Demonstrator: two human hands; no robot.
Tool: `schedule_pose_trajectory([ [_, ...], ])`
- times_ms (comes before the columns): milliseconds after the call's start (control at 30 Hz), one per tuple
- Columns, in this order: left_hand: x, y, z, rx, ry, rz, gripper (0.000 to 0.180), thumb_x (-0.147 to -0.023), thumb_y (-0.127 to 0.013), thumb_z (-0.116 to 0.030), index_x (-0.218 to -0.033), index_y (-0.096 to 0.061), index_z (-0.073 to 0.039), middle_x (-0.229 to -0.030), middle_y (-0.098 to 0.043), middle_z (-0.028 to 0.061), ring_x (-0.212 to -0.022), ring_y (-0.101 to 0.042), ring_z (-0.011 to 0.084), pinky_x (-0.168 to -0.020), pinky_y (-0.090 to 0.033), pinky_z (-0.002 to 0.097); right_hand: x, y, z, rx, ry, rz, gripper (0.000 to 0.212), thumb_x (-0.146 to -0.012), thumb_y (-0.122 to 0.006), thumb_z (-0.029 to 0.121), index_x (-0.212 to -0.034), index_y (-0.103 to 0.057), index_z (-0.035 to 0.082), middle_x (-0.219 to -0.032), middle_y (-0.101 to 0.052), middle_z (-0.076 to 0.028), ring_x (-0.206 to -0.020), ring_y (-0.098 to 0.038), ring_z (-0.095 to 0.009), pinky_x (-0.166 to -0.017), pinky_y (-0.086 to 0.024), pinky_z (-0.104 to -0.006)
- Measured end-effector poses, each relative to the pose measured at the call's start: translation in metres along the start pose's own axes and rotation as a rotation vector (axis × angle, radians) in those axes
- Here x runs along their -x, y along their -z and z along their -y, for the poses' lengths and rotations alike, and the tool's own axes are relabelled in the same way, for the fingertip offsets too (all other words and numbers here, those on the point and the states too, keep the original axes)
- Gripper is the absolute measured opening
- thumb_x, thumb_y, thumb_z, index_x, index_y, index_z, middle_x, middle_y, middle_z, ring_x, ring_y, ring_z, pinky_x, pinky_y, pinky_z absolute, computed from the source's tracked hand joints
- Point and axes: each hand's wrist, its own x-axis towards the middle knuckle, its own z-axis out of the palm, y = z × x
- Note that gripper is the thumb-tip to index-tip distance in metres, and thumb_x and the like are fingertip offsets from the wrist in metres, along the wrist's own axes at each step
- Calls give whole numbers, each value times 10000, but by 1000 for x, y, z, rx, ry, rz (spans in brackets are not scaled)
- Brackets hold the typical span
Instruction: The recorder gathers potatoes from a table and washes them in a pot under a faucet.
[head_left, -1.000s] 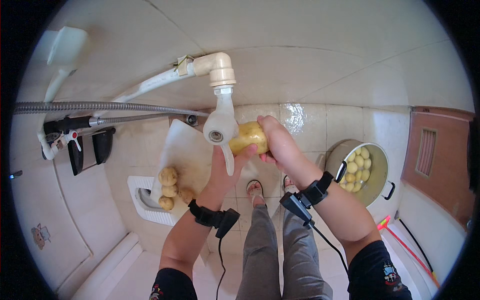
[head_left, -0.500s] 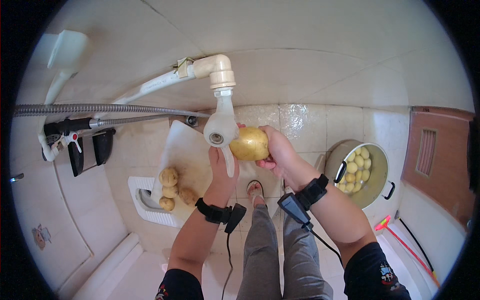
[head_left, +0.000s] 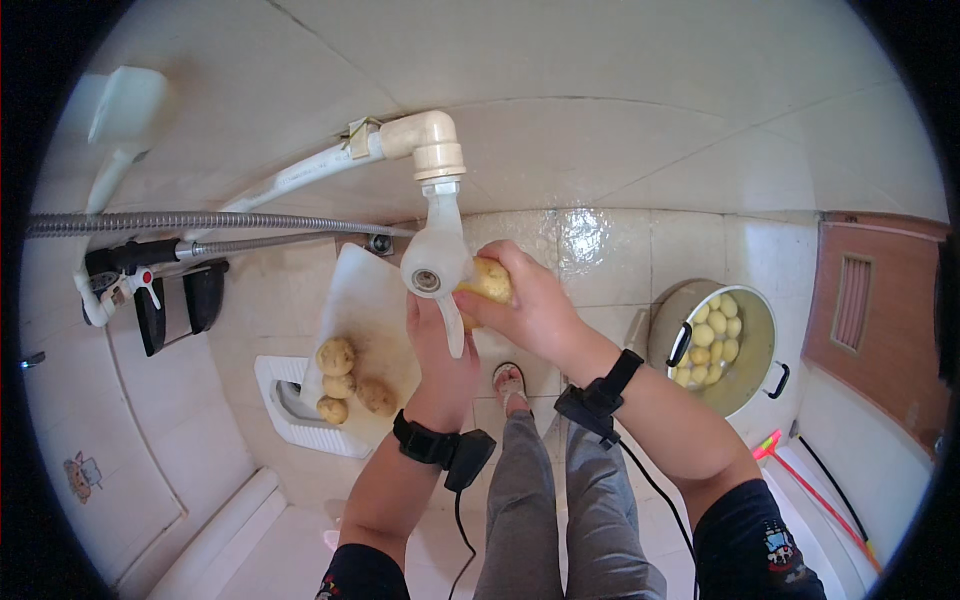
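Observation:
A yellow potato (head_left: 491, 279) is held between my two hands just beside the white tap (head_left: 437, 250). My right hand (head_left: 530, 305) wraps round it from the right, its thumb pressed across the side. My left hand (head_left: 437, 340) grips it from the left and below; the tap's body and lever hide some of those fingers. Several brown, dirt-marked potatoes (head_left: 337, 356) rest to the left on a white board (head_left: 352, 285). To the right, a large metal pot (head_left: 757, 375) with black handles contains many pale yellow potatoes (head_left: 712, 325).
A squat toilet (head_left: 310, 438) lies partly under the board. Above my hands, a white pipe (head_left: 310, 172) runs along the wall to the tap. A metal hose (head_left: 220, 222) crosses at left. A red-handled tool (head_left: 815, 500) leans at right, below a brown door (head_left: 850, 320).
My right hand has moved left and up over the potato, covering more of it. My left hand has shifted slightly down and left. The other potatoes stay where they were.

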Motion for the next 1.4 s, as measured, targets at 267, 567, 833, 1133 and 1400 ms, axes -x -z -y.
schedule_pose_trajectory([
  [267,6,-10,-9,-64,-158,13,326,-879,-632,-66,-1181,-510,-46,-1107,-584,36,-1032,-559,122,-905,-451,292,-15,-1,-1,-644,-912,22,404,-957,-345,418,-972,-511,50,-660,-548,-103,-431,-495,-194,-366,-383,-296],
  [567,3,-4,-9,-32,-92,77,266,-918,-590,-114,-1168,-527,-46,-1116,-579,36,-979,-581,122,-822,-488,275,4,0,2,-364,-410,-28,437,-857,-631,431,-1005,-511,38,-696,-559,-101,-548,-579,-215,-472,-456,-318],
  [833,8,-15,-17,-131,198,-14,185,-938,-554,-160,-1077,-553,-37,-949,-613,57,-823,-619,133,-569,-492,247,10,8,-8,172,118,-14,404,-842,-677,320,-1056,-502,25,-758,-578,-141,-799,-630,-266,-749,-504,-401],
  [1133,16,-3,-7,-822,-438,19,248,-992,-397,-202,-1094,-503,-2,-1008,-558,88,-905,-546,187,-817,-429,316,-14,-1,-9,-627,-862,41,375,-959,-439,423,-980,-525,59,-662,-567,-101,-413,-532,-187,-347,-397,-322],
  [1400,4,-7,-23,-722,-423,328,325,-904,-608,-170,-1166,-503,-9,-1106,-554,100,-1042,-548,196,-908,-451,306,-9,-4,-10,-457,-698,-151,418,-995,-328,410,-1031,-510,35,-642,-555,-124,-436,-530,-208,-376,-410,-329],
])
